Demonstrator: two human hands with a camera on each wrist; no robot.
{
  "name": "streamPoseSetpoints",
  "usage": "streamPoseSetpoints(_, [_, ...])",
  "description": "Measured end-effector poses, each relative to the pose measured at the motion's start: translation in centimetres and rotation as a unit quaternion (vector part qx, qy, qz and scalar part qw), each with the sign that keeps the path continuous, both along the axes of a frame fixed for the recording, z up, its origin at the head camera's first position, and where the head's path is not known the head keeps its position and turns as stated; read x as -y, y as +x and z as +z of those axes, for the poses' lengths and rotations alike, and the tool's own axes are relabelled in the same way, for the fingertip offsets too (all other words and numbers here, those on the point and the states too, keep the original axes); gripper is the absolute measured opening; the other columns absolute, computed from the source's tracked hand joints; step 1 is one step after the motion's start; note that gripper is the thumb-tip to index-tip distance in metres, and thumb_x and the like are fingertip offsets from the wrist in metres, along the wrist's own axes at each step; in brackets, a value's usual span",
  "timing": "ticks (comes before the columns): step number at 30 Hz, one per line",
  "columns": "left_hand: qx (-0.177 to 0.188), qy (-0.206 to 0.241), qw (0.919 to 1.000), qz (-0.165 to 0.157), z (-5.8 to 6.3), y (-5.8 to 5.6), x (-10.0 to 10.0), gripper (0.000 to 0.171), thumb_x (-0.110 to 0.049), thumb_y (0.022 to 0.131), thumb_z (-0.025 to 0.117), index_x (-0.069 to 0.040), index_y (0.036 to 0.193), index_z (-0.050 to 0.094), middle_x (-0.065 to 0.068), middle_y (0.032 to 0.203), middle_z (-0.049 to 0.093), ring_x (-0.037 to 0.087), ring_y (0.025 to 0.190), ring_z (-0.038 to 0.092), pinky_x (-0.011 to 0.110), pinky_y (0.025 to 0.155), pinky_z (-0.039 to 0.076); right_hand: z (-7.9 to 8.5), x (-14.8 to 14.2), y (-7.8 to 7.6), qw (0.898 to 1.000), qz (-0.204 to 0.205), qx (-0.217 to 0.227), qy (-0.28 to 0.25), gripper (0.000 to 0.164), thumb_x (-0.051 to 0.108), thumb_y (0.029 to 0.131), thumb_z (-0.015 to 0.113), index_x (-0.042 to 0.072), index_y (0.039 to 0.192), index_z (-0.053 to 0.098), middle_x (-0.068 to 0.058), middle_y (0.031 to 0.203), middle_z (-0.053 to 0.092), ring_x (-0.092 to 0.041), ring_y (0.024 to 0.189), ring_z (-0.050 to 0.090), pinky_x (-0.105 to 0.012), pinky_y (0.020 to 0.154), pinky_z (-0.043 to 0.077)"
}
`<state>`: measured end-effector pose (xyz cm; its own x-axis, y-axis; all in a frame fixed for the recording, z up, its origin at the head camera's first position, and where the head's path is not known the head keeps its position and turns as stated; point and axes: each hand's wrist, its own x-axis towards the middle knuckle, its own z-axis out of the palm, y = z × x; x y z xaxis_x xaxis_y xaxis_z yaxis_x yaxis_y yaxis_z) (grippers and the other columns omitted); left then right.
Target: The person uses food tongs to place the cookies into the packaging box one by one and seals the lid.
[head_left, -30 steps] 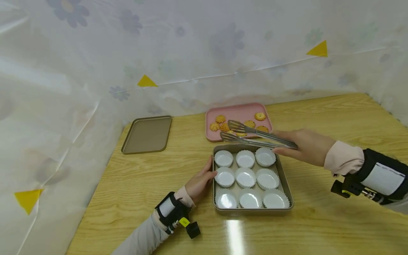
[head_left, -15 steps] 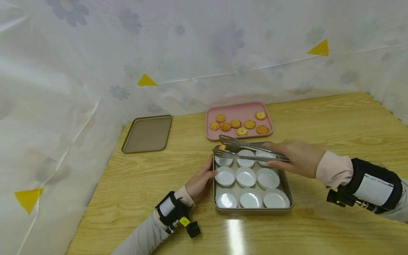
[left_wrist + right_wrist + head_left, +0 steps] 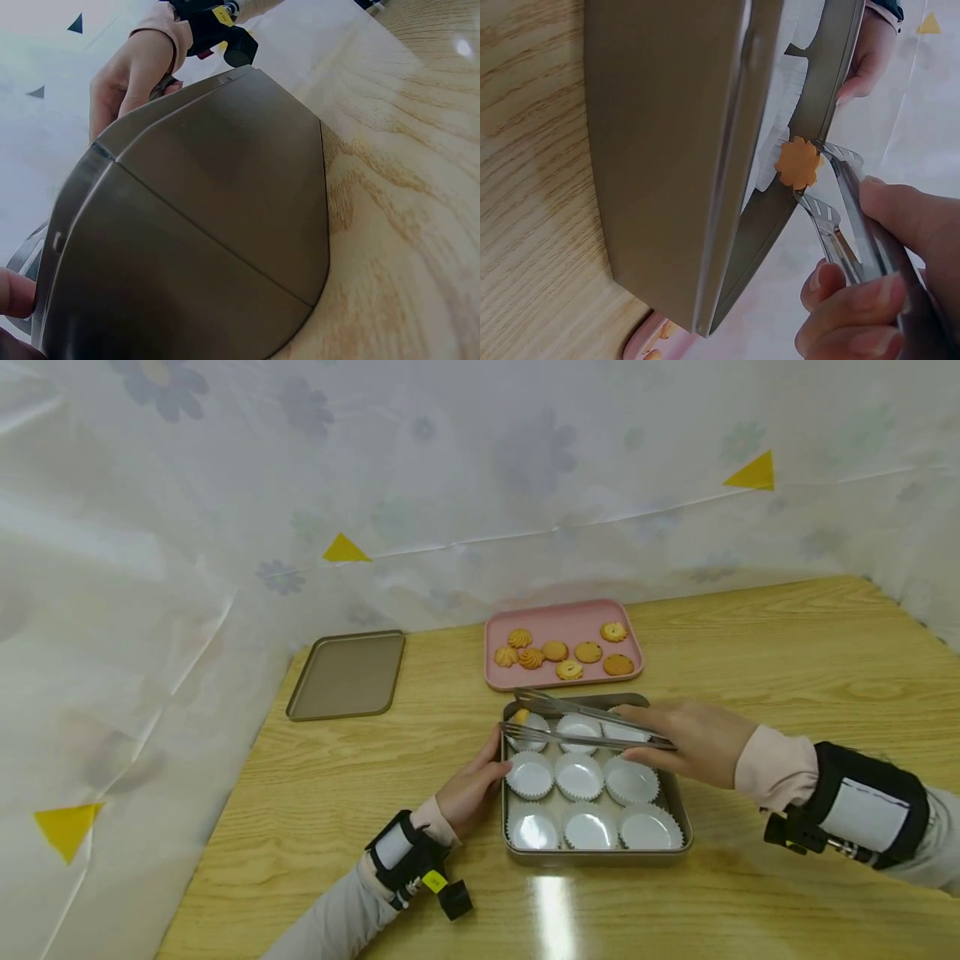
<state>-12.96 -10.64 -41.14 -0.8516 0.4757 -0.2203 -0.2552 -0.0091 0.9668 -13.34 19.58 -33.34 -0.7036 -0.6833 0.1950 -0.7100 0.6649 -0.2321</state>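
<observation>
My right hand [image 3: 693, 739] holds metal slotted tongs [image 3: 600, 739] over the far row of a deep baking pan [image 3: 592, 858]. A scalloped orange-brown cookie [image 3: 799, 163] is between the tongs' tips, at the far-left paper cup [image 3: 528, 735]; whether it touches the cup I cannot tell. White fluted paper cups fill the pan in three rows, and the tongs partly hide the far row. My left hand [image 3: 472, 789] grips the pan's left wall, its thumb over the rim. In the left wrist view its fingertips [image 3: 15, 292] show at the rim.
Behind the pan lies a pink tray [image 3: 540, 616] with several cookies, some swirled, some round. A shallow brown tray [image 3: 348, 677] sits at the table's back left. A flower-patterned sheet [image 3: 480, 468] hangs along the wooden table's [image 3: 810, 652] far side.
My right hand has brought the tongs from over the pink tray's front edge toward me and down, bringing the cookie to the far-left cup. The left hand has stayed on the pan.
</observation>
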Motion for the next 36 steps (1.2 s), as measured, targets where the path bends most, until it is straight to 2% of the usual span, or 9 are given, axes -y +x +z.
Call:
streamPoseSetpoints(5, [-0.003, -0.005, 1.0, -0.002, 0.0, 0.0, 0.0, 0.072, -0.008, 0.099, 0.037, -0.004, 0.154, -0.01, 0.011, 0.161, -0.016, 0.024, 0.146, -0.018, 0.042, 0.12, -0.002, -0.2, 0.0, 0.0, 1.0, -0.005, 0.01, 0.007, 0.054, 0.032, 0.089, 0.068, 0.0, 0.131, 0.058, 0.005, 0.079, 0.063, -0.003, 0.067, 0.056, -0.033, 0.062, 0.052])
streamPoseSetpoints(6, [-0.004, -0.007, 1.0, -0.003, 0.0, 0.0, 0.1, 0.072, -0.008, 0.099, 0.037, -0.004, 0.153, -0.01, 0.011, 0.161, -0.017, 0.024, 0.146, -0.018, 0.042, 0.12, -0.001, -0.2, -0.1, 0.1, 1.0, -0.003, 0.016, 0.007, 0.054, 0.032, 0.089, 0.068, -0.001, 0.131, 0.057, 0.006, 0.078, 0.063, -0.002, 0.066, 0.054, -0.032, 0.062, 0.051])
streamPoseSetpoints(9, [-0.007, -0.012, 0.9999, -0.004, 0.0, 0.0, 0.1, 0.072, -0.008, 0.099, 0.037, -0.004, 0.154, -0.01, 0.012, 0.161, -0.016, 0.024, 0.146, -0.018, 0.043, 0.12, -0.001, -0.4, -0.1, 0.1, 1.0, 0.0, 0.022, 0.002, 0.054, 0.031, 0.09, 0.068, -0.001, 0.132, 0.057, 0.001, 0.083, 0.067, -0.003, 0.068, 0.058, -0.032, 0.062, 0.052])
streamPoseSetpoints(13, [-0.01, -0.018, 0.9998, -0.006, 0.0, 0.0, 0.2, 0.072, -0.008, 0.099, 0.038, -0.004, 0.154, -0.009, 0.011, 0.161, -0.016, 0.024, 0.146, -0.017, 0.043, 0.12, -0.001, -0.9, -0.2, 0.2, 1.0, 0.004, 0.023, -0.002, 0.053, 0.03, 0.089, 0.068, -0.003, 0.13, 0.058, -0.013, 0.1, 0.072, -0.017, 0.081, 0.068, -0.039, 0.07, 0.056])
streamPoseSetpoints(23, [-0.011, -0.024, 0.9996, -0.006, 0.1, 0.0, 0.2, 0.072, -0.009, 0.099, 0.038, -0.005, 0.154, -0.008, 0.01, 0.161, -0.015, 0.025, 0.147, -0.016, 0.043, 0.12, -0.001, -1.5, -0.4, 0.2, 1.0, 0.007, 0.02, -0.006, 0.051, 0.028, 0.089, 0.069, -0.004, 0.127, 0.06, -0.019, 0.108, 0.07, -0.027, 0.093, 0.07, -0.045, 0.078, 0.056])
streamPoseSetpoints(30, [-0.012, -0.011, 0.9999, 0.001, 0.1, 0.0, 0.0, 0.071, -0.007, 0.099, 0.037, -0.003, 0.154, -0.008, 0.011, 0.161, -0.015, 0.024, 0.146, -0.016, 0.043, 0.12, -0.002, -1.4, -0.3, 0.1, 1.0, 0.008, 0.019, -0.001, 0.052, 0.029, 0.089, 0.069, -0.004, 0.127, 0.059, -0.014, 0.103, 0.071, -0.023, 0.088, 0.069, -0.043, 0.075, 0.056])
streamPoseSetpoints(36, [-0.009, -0.01, 0.9999, 0.006, 0.1, 0.1, -0.1, 0.071, -0.007, 0.099, 0.038, -0.003, 0.154, -0.007, 0.011, 0.161, -0.014, 0.024, 0.147, -0.015, 0.042, 0.12, -0.003, -1.4, -0.2, 0.2, 1.0, 0.002, 0.027, 0.002, 0.052, 0.029, 0.089, 0.069, -0.004, 0.128, 0.059, -0.017, 0.107, 0.071, -0.026, 0.091, 0.069, -0.046, 0.077, 0.056])
